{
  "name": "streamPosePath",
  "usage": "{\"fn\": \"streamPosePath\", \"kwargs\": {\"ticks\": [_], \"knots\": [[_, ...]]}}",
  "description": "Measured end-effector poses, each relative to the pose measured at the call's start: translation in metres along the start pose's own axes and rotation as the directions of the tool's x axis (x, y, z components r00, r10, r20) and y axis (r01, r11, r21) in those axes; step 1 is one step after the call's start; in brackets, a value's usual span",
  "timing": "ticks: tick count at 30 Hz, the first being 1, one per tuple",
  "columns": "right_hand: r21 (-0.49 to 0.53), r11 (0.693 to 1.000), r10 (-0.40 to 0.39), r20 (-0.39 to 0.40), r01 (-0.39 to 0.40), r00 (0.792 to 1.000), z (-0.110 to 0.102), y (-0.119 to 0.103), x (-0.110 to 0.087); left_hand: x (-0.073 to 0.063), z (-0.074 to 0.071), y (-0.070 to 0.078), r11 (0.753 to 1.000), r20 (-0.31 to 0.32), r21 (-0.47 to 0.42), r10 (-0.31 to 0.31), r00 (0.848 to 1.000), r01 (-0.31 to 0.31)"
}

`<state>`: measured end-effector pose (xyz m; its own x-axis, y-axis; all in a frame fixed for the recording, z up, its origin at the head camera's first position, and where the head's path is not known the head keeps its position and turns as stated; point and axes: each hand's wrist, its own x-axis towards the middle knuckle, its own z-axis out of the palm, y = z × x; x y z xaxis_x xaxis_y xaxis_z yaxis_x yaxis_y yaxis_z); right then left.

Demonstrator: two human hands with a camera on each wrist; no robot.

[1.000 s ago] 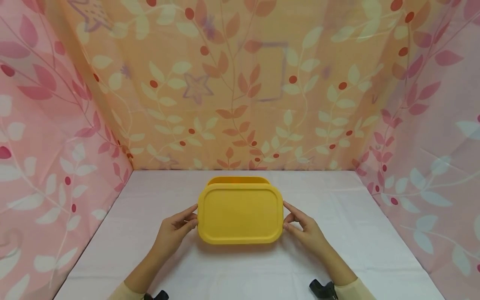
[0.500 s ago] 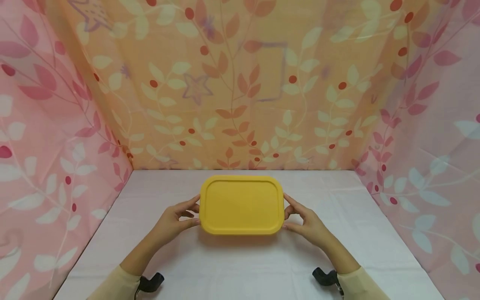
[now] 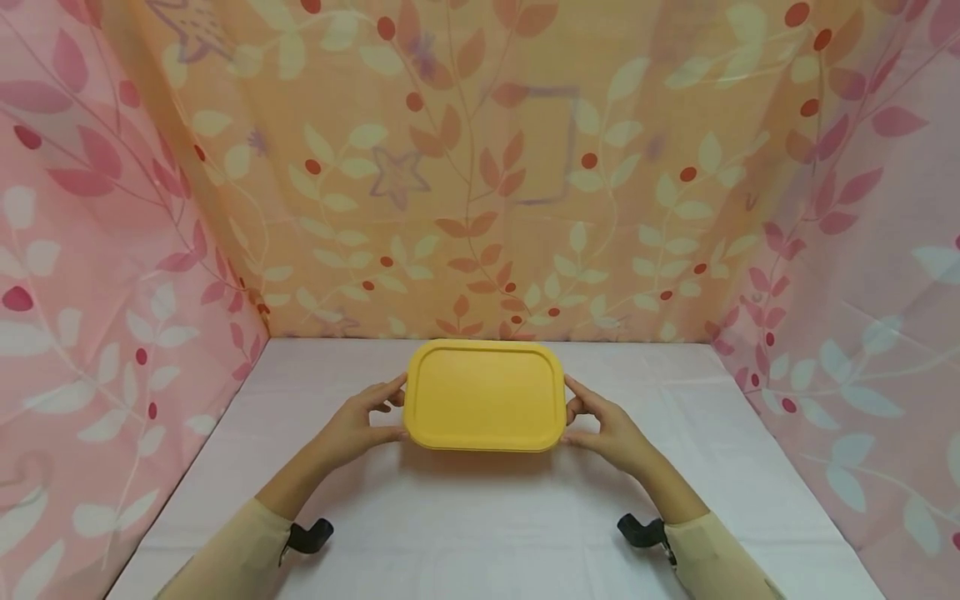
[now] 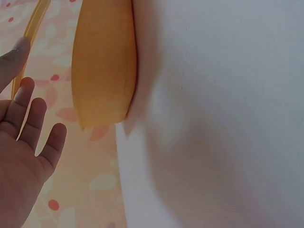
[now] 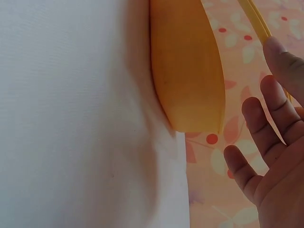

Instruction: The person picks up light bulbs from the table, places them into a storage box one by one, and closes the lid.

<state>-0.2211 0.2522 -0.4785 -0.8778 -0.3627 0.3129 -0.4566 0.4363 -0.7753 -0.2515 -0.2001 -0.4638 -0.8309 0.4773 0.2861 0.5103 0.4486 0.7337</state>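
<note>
A yellow rectangular lid (image 3: 486, 396) with rounded corners and a raised rim is held up level between the two hands. My left hand (image 3: 356, 427) pinches its left end with thumb and fingers, and my right hand (image 3: 617, 432) pinches the right end the same way. Below it stands a yellow container (image 4: 104, 66) on the white surface; the lid hides it in the head view. Both wrist views show a gap between the container and the lid edge. In the right wrist view, the thumb lies on the lid edge while the other fingers are spread.
A white cloth-covered table (image 3: 480, 533) lies under everything. Patterned curtains enclose it, orange-yellow at the back (image 3: 465, 208) and pink at the left (image 3: 90, 292) and right (image 3: 862, 292). Black wrist cameras sit at both beige sleeves (image 3: 232, 554).
Both hands have carried the lid away from the body, toward the back of the table. The container's far rim, seen behind the lid a second ago, is now covered by it.
</note>
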Motion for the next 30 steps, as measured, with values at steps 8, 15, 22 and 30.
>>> {"fn": "streamPosePath", "kwargs": {"ticks": [8, 15, 22, 30], "knots": [[0.046, 0.998, 0.031, 0.032, -0.032, 0.999, 0.001, 0.012, 0.01, 0.01, -0.003, -0.012, 1.0, 0.058, -0.012, -0.024, 0.998, 0.025], [0.051, 0.997, 0.045, 0.071, -0.049, 0.996, 0.0, 0.021, 0.021, 0.02, -0.002, -0.018, 0.999, 0.105, -0.04, -0.015, 0.994, 0.019], [0.079, 0.992, 0.09, 0.075, -0.096, 0.993, -0.003, 0.02, 0.035, 0.034, 0.0, -0.026, 0.996, 0.095, -0.081, -0.039, 0.995, 0.047], [0.082, 0.987, 0.132, 0.082, -0.138, 0.988, 0.002, 0.024, 0.041, 0.04, 0.001, -0.034, 0.988, 0.112, -0.099, -0.106, 0.988, 0.118]]}}
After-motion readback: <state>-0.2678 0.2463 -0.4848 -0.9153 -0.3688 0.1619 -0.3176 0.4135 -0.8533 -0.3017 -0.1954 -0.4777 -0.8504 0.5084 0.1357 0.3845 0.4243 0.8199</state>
